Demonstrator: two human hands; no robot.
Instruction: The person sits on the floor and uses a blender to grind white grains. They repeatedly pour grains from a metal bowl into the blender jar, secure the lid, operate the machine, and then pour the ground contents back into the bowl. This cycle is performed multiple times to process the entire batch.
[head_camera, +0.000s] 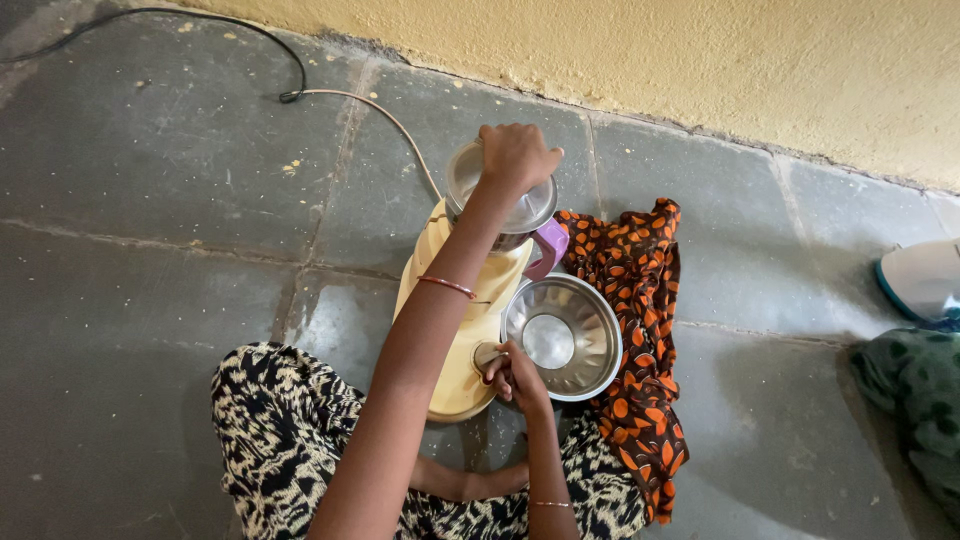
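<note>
Left hand (515, 155) presses flat on the jar lid (500, 195), right hand (512, 375) pinches the mixer (460, 330) knob. Steel bowl (562, 335) beside it sits empty, so looks mid-grind.

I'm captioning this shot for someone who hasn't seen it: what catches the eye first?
At centre, a pale yellow mixer grinder sits on the grey stone floor, with the left hand pressed flat on the clear lid of its jar. The right hand pinches the knob on the base. Beside it, an empty steel bowl rests on an orange-and-brown patterned cloth.
</note>
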